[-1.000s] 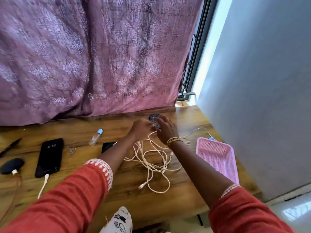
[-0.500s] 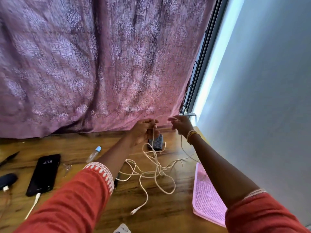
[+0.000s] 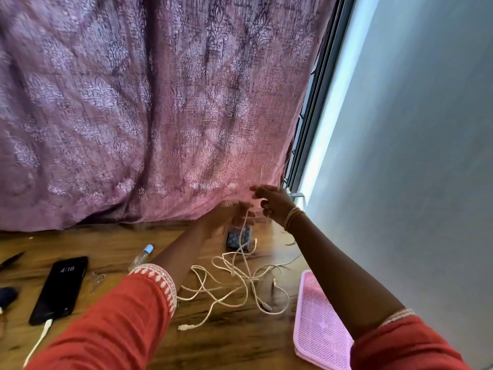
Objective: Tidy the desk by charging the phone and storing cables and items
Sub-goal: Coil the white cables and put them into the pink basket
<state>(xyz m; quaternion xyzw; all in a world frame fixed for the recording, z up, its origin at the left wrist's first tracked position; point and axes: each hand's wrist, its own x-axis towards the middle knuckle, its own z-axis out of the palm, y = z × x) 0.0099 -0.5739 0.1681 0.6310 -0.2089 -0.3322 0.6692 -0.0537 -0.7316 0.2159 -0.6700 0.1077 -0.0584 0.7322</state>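
A tangle of cream cables (image 3: pixel 234 276) lies on the wooden desk (image 3: pixel 226 340), with one strand rising to my hands. My left hand (image 3: pixel 226 217) is blurred, fingers spread, the strand running by its fingers. My right hand (image 3: pixel 272 202) is raised higher and pinches the strand's upper part in front of the curtain. A small dark patterned box (image 3: pixel 238 240) rests on the desk under my hands. At the left a black phone (image 3: pixel 60 288) lies lit, with a white charging cable (image 3: pixel 40 340) plugged into its near end.
A pink mesh tray (image 3: pixel 320 329) sits at the desk's right edge by the wall. A small clear bottle with a blue cap (image 3: pixel 141 257), a dark pen (image 3: pixel 12 260), a dark round object (image 3: pixel 6 296) and a clear clip (image 3: pixel 97 280) lie at the left. The curtain (image 3: pixel 146 116) hangs behind.
Both hands rose from the desk by the dark box, drawing a cable strand up. The right hand now holds it higher, and the left hand's fingers have spread.
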